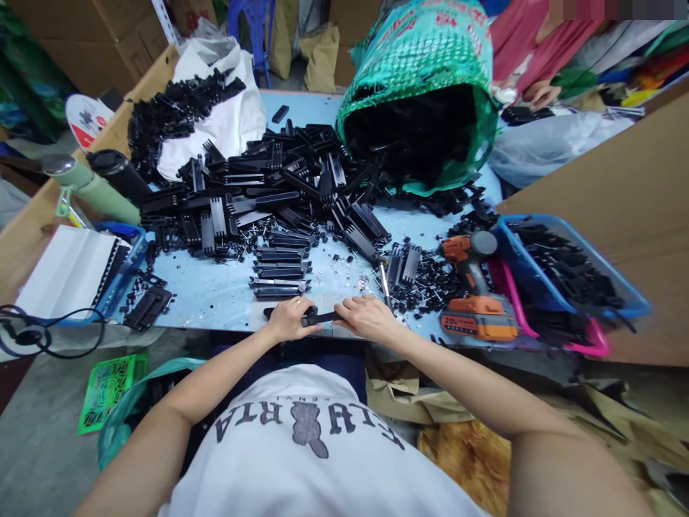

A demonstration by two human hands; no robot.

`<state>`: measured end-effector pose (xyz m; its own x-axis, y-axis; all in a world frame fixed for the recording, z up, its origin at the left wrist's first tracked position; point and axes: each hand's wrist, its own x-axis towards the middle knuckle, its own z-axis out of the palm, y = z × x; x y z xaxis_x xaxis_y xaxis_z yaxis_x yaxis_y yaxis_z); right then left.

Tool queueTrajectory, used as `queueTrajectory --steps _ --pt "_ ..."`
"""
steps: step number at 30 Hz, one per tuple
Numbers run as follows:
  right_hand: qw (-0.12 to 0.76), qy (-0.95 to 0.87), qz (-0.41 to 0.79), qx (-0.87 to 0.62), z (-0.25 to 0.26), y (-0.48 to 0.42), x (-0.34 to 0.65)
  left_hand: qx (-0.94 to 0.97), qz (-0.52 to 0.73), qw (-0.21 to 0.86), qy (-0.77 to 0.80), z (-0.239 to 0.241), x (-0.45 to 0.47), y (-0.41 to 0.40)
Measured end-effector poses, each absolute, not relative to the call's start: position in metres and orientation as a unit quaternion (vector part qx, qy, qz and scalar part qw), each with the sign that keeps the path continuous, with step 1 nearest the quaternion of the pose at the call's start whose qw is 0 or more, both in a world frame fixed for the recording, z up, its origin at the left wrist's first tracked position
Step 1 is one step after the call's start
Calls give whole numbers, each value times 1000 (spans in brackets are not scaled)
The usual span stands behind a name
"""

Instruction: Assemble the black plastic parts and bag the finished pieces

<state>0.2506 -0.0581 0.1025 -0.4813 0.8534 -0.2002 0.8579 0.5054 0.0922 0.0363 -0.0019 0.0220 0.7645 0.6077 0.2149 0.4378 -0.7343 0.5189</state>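
At the front edge of the blue-topped table, my left hand (291, 319) is closed around one end of a black plastic part (324, 317). The fingers of my right hand (368, 316) pinch its other end, so the part lies level between both hands. Just beyond my left hand, several similar assembled black pieces (280, 271) lie stacked in a neat row. A large heap of long black slotted plastic parts (269, 187) spreads behind them. Small screws (250, 239) are scattered at the heap's near side. My fingers hide the ends of the held part.
An orange cordless drill (474, 287) stands at the right beside small black pieces. Past it is a blue basket (640, 305) of black parts. A green woven sack (420, 64) lies open at the back. Bottles (91, 188) stand left. Another person's hand (540, 95) shows at far right.
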Motion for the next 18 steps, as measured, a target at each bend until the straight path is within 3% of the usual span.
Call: queueTrajectory --steps 5,8,11,14,18 --pt "59 866 -27 496 70 -54 266 912 215 209 279 33 35 18" --pt "1 874 -40 483 47 -53 270 815 283 164 478 40 17 65" --pt "-38 877 -57 476 29 -53 266 718 204 105 657 40 -8 118" --pt "-35 877 -79 473 22 -49 259 735 121 109 658 32 -23 148" --pt "-29 837 -75 542 26 -24 254 772 105 117 616 26 -24 159"
